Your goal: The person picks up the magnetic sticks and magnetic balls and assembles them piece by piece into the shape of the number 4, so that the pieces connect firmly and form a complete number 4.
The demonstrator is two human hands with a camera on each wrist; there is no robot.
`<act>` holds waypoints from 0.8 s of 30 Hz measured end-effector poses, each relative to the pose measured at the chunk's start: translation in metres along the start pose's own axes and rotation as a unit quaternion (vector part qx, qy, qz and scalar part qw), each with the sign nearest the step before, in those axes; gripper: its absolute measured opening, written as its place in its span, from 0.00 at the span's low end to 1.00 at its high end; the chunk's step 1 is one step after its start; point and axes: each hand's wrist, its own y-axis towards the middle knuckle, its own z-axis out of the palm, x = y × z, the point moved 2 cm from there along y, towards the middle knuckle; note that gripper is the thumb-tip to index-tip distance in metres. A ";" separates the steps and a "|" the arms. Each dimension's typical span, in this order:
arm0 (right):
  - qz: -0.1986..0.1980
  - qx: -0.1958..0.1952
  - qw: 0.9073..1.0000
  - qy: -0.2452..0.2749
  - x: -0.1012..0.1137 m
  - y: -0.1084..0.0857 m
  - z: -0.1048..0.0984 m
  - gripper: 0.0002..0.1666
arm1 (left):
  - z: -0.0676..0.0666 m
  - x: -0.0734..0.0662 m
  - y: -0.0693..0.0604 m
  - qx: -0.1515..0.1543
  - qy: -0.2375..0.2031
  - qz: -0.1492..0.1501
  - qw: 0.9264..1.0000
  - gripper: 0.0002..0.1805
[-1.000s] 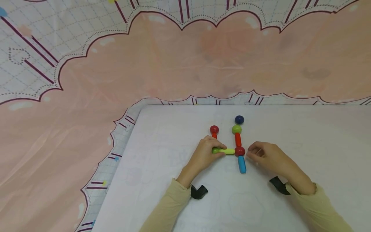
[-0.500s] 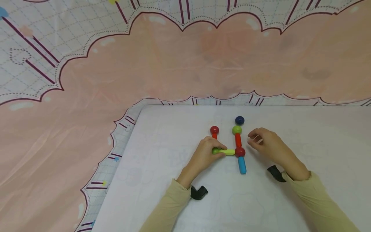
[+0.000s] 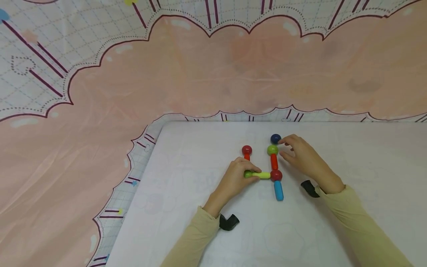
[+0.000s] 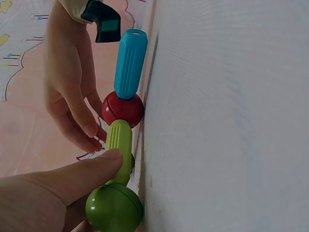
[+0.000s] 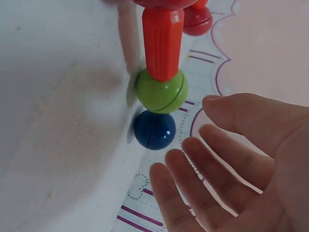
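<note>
My left hand (image 3: pixel 231 178) pinches a yellow-green grooved rod (image 4: pixel 119 140), thumb on top, beside a green ball (image 4: pixel 114 209). The rod meets a red ball (image 3: pixel 276 175); a blue rod (image 3: pixel 278 191) extends from it toward me, and an orange-red rod (image 3: pixel 274 161) leads away to a lime ball (image 3: pixel 272 150). Just past that lies a dark blue ball (image 5: pixel 155 130). My right hand (image 3: pixel 305 157) is beside it, fingers spread and holding nothing; in the right wrist view they are apart from the ball. Another red ball (image 3: pixel 247 150) on a red rod stands beyond my left hand, which partly hides the rod.
The pieces lie on a white tabletop (image 3: pixel 186 155). A peach cloth with scalloped, patterned borders (image 3: pixel 213 74) spreads beyond its far and left edges. Black wrist pieces (image 3: pixel 229 222) show at both cuffs.
My right hand has moved away from me, from beside the middle red ball to beside the dark blue ball, its fingers spreading. The left hand keeps its hold on the yellow-green rod.
</note>
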 end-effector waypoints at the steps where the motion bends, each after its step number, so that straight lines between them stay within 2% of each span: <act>1: 0.001 0.000 1.000 0.000 0.000 0.002 0.000 0.21 | 0.000 0.000 0.000 0.000 -0.001 0.001 1.000 0.10; 17: -0.023 0.004 0.999 -0.027 -0.005 0.021 0.005 0.27 | 0.001 0.000 0.001 -0.004 0.000 0.006 1.000 0.09; 24: -0.042 0.026 0.998 -0.036 -0.010 0.026 0.012 0.25 | 0.000 0.000 0.000 -0.003 -0.001 0.001 1.000 0.10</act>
